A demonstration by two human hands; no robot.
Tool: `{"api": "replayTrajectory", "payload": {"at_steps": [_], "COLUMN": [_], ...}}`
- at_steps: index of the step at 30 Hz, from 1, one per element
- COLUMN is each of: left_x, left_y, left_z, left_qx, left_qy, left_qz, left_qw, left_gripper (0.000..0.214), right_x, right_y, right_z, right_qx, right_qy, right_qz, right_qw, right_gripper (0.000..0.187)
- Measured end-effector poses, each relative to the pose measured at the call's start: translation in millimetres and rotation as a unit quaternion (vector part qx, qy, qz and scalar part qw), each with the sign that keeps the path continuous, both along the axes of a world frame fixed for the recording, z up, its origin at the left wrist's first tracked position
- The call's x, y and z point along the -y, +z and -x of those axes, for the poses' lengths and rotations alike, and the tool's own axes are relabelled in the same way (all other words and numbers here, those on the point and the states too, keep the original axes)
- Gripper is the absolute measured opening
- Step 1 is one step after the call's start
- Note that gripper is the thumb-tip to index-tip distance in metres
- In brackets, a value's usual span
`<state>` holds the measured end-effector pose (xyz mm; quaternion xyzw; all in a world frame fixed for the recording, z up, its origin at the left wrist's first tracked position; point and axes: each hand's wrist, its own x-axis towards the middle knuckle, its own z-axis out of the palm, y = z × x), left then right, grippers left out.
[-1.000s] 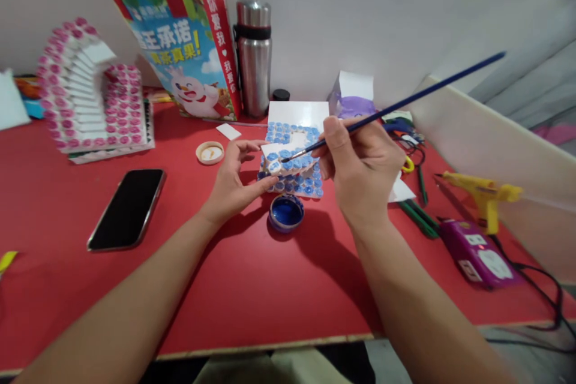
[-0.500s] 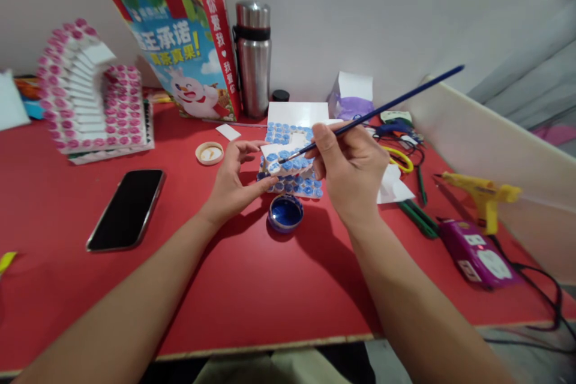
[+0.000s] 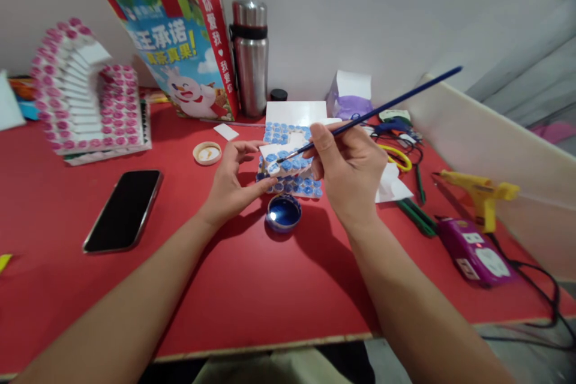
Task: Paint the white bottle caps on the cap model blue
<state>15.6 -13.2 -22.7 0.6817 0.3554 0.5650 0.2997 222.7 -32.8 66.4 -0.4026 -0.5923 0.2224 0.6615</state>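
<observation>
In my right hand (image 3: 353,165) is a thin dark-blue paintbrush (image 3: 400,95), pinched near its lower end. Its tip meets the front left corner of a white craft model (image 3: 297,185) covered with blue-painted round coils. My left hand (image 3: 236,180) grips the model's left side, thumb low in front and fingers behind; the far fingertips are partly hidden. Just in front of the model stands a small open pot of blue paint (image 3: 283,213). Part of the model's right side is behind my right hand.
A black phone (image 3: 123,210) and a round lid (image 3: 207,153) lie to the left. Farther back are a pink-and-white model (image 3: 87,99), a printed bag (image 3: 175,54) and a steel flask (image 3: 251,66). At right are a green cutter (image 3: 416,217), a yellow glue gun (image 3: 483,192) and a purple power box (image 3: 474,252).
The view has shifted very slightly, so everything sits a little farther left. Both hands keep their grips, and the brush tip stays on the same corner of the model.
</observation>
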Motion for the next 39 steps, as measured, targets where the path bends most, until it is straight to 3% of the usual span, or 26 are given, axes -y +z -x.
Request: {"api": "replayTrajectory", "payload": {"at_steps": [23,28,39], "left_x": [0.2,-0.1,-0.5], "left_y": [0.2,0.0,-1.6], "left_z": [-0.9,-1.9,-3.1], "left_qx": [0.001,-0.001,0.010], "left_qy": [0.003,0.010,0.011], "left_qz": [-0.004,-0.003,-0.001], "left_qw": [1.000,1.000,1.000], "left_gripper": [0.056,0.056,0.059], "right_x": [6.2,7.3,14.0], "right_y": [0.3,-0.8,-1.5], "right_z": [8.0,9.5,10.1], "right_qx": [0.022,0.046,0.098], "right_qy": [0.012,0.007,-0.003], "right_qz": [-0.024,-0.028,-0.051], "right_qw": [0.999,0.999,0.994], "right_gripper": [0.042,0.049,0.044]}}
